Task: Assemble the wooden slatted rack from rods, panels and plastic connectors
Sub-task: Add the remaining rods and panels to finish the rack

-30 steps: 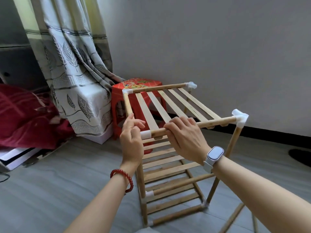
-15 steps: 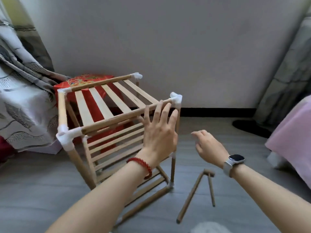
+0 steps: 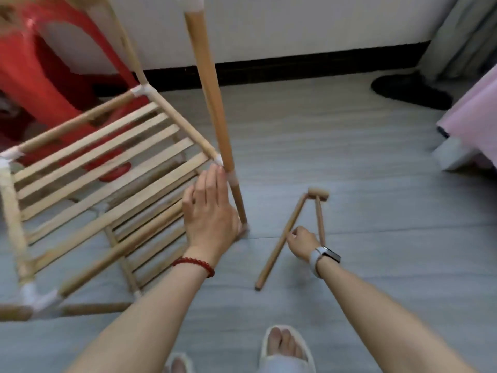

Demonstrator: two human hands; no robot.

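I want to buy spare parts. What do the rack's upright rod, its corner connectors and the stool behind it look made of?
Upright rod: light, unpainted wood by its tan matte look; the grain is blurred. Corner connectors: white, smooth, probably plastic. Stool: glossy red, likely moulded plastic.

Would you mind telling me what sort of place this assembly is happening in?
Most likely a room at home, perhaps a bedroom: a grey plank floor, a curtain hanging by the wall, and pink bedding at the right edge. The person wears slippers.
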